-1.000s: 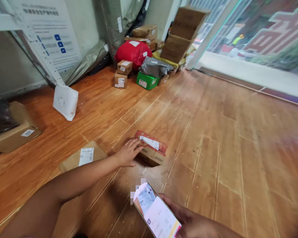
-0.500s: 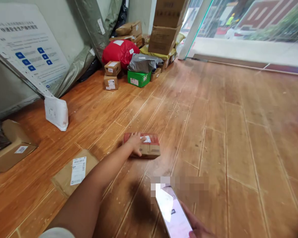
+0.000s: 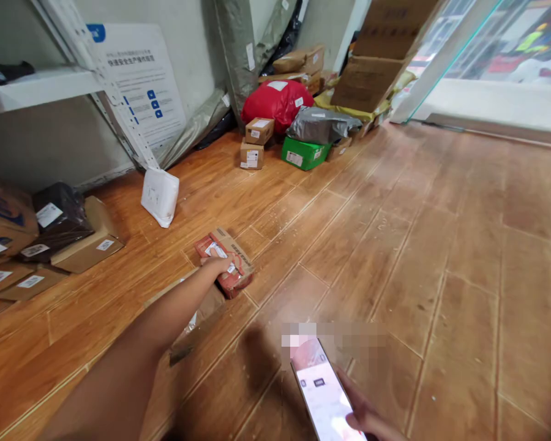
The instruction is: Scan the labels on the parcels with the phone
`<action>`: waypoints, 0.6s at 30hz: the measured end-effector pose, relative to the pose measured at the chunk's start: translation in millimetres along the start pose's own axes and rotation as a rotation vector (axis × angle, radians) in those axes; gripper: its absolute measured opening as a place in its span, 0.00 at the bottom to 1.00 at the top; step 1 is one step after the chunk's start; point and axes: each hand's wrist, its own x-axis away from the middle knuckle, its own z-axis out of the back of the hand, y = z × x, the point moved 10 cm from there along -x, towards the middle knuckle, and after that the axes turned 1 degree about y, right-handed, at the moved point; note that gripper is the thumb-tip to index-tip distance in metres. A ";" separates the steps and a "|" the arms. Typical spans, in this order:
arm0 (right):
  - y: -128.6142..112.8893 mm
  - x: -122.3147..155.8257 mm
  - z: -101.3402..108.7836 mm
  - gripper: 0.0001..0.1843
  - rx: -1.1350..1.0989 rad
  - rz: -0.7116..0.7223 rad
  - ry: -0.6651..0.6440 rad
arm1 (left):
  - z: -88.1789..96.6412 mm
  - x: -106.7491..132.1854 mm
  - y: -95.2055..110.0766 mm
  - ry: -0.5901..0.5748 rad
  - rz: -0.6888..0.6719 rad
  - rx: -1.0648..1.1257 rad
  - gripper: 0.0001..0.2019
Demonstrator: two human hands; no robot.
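My left hand (image 3: 218,264) reaches out across the floor and grips a small red and brown cardboard box (image 3: 239,258) with a white label; part of the label and some fingers' hold are hidden. The box sits turned at an angle by the far edge of a flat brown parcel (image 3: 206,312). My left forearm covers much of that parcel and its label. Low in front of me, my right hand (image 3: 365,416) holds a smartphone (image 3: 326,392) with its lit screen up, the thumb at its lower edge.
Several labelled boxes (image 3: 87,239) are stacked at the left under a white shelf (image 3: 50,86). A white wrapped package (image 3: 160,196) stands by the shelf post. Farther back are a green box (image 3: 305,153), a red bag (image 3: 275,104) and tall cartons (image 3: 371,79), near a glass door (image 3: 463,61).
My left hand has moved the red and brown box leftward to the flat parcel and turned it. The view has swung left, showing more of the shelf. The phone stays in my right hand.
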 end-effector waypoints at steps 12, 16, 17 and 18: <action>-134.8 -122.4 -168.4 0.28 0.182 0.250 -0.144 | 38.0 188.6 -91.4 -0.246 -0.254 -0.041 0.16; -152.0 -154.3 -195.9 0.26 0.205 0.364 -0.144 | 19.1 218.0 -89.0 -0.312 -0.446 -0.128 0.10; -154.9 -157.7 -198.7 0.26 0.208 0.380 -0.136 | 18.2 218.0 -77.2 -0.311 -0.524 -0.175 0.08; -156.9 -159.6 -200.4 0.26 0.212 0.384 -0.128 | 18.2 214.2 -61.9 -0.300 -0.599 -0.219 0.05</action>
